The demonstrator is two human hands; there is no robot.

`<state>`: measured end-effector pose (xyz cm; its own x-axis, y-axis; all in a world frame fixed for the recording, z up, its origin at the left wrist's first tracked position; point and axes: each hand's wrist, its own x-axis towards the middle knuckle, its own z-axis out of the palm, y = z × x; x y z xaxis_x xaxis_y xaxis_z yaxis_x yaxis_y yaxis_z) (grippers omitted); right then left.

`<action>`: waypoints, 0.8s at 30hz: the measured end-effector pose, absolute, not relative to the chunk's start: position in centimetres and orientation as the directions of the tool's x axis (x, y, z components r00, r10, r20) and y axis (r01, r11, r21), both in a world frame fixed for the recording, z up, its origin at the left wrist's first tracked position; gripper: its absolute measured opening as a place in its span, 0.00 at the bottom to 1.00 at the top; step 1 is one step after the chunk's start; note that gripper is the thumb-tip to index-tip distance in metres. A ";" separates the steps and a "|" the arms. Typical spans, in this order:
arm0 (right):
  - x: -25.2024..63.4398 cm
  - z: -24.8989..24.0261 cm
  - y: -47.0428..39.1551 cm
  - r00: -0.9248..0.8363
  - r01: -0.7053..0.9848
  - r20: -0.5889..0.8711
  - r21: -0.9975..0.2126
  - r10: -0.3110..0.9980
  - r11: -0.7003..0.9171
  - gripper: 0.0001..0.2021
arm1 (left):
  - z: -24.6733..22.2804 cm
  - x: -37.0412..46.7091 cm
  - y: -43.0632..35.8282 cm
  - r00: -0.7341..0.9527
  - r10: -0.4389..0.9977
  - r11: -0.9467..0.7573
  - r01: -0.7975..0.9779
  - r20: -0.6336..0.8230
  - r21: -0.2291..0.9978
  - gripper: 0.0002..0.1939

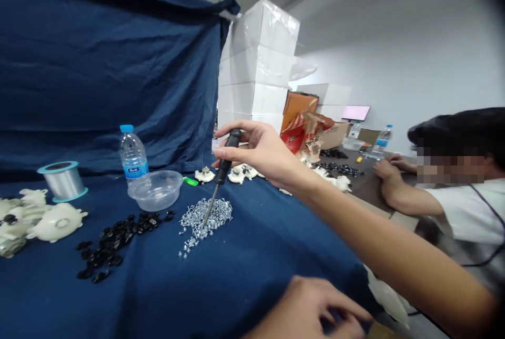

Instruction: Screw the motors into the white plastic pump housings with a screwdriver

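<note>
My right hand [262,152] grips a screwdriver [224,164] by its black handle, thumb and fingers around it. The metal shaft slants down and its tip is in a pile of small silver screws [220,212] on the blue cloth. A few loose screws trail off the pile's near side. My left hand [311,310] is low at the bottom edge, apart from the pile. It is blurred and partly cut off, with bent fingers, and I cannot make out anything in it.
Left of the screws lie small black parts [114,239], a clear bowl [155,192], a water bottle [133,155], a wire spool [63,181] and cream plastic housings [59,221]. More cream parts [236,173] lie behind. A co-worker [465,197] sits at the right by another table.
</note>
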<state>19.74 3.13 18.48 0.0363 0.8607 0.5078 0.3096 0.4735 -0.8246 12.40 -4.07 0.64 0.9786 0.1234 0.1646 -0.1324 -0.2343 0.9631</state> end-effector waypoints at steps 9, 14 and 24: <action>22.3 19.0 0.6 0.095 0.284 0.473 -0.856 0.876 0.431 0.13 | 0.7 9.8 0.2 0.907 0.258 -0.623 -0.107 0.333 0.775 0.14; 22.7 17.7 0.5 0.181 0.221 0.466 -0.878 0.866 0.426 0.14 | 1.6 3.9 5.3 0.879 0.351 -0.818 0.120 0.322 0.563 0.13; 23.7 9.0 4.0 0.194 0.093 0.393 -0.919 0.899 0.382 0.12 | -0.5 -1.5 12.2 0.704 0.589 -0.806 0.482 0.397 0.343 0.11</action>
<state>23.71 3.98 9.04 0.1944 0.8987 0.3930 0.0934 0.3819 -0.9195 -1.46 12.15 -0.46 0.7035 0.5893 0.3972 0.4816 -0.8063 0.3434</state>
